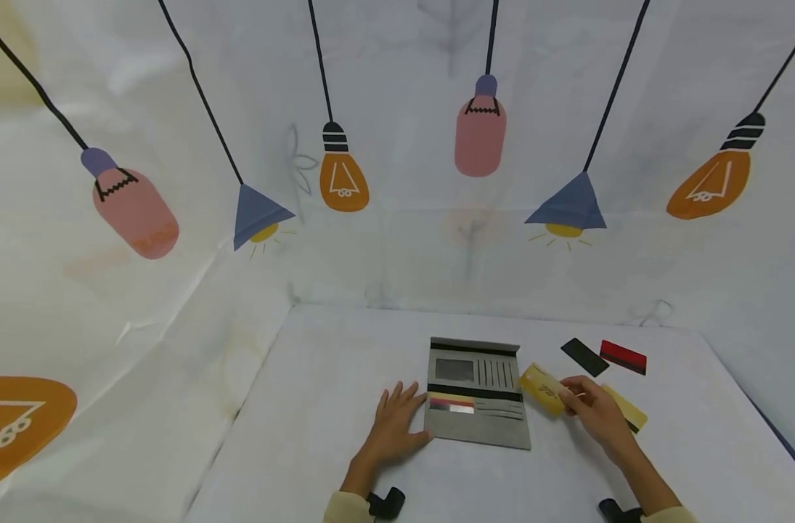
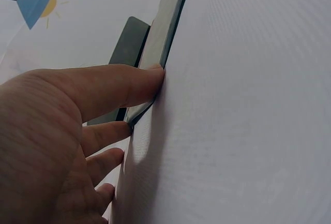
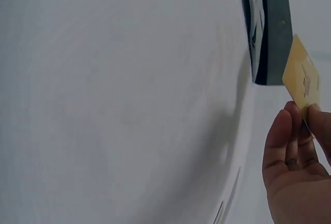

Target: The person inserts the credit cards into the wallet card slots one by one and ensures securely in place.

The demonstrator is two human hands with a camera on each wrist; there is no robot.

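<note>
An unfolded grey wallet [image 1: 478, 430] lies on the white table, with a dark window pocket and rows of card slots. Yellow, red and silvery card edges [image 1: 452, 404] show in its lower left slot. At the wallet's left edge is my left hand [image 1: 396, 423], fingers spread; in the left wrist view its thumb and forefinger touch the wallet's rim [image 2: 166, 30]. My right hand [image 1: 598, 415] pinches a yellow card [image 1: 539, 388] by one corner, just off the wallet's right side. The right wrist view shows that card [image 3: 300, 76] raised and tilted between thumb and fingers.
Beyond my right hand lie a black card [image 1: 584, 357] and a red card [image 1: 623, 357] with a dark stripe. Another yellow card [image 1: 626, 409] lies partly behind that hand. White sheeting [image 1: 410, 254] printed with lamps stands behind and left of the table [image 1: 292, 465].
</note>
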